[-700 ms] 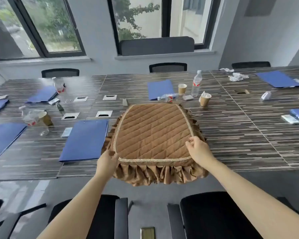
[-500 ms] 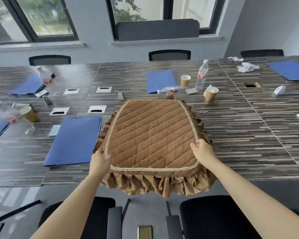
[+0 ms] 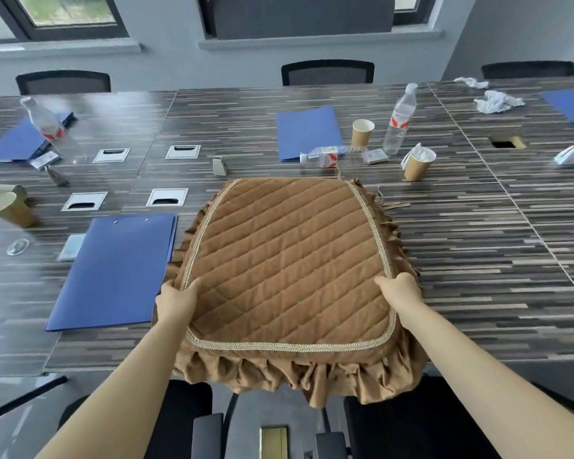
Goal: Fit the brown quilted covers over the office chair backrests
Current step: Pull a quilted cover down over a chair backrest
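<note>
The brown quilted cover (image 3: 285,260), lying on the striped conference table (image 3: 478,260) with its frill overhanging, is gripped at 2 side edges by the left hand (image 3: 176,301) and right hand (image 3: 400,291); tension between both grips should be kept even.

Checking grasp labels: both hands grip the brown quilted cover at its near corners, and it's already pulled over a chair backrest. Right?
Not quite. Both hands, left hand and right hand, do grip the brown quilted cover, but the head view shows it lying on the table, not over a backrest.
</note>
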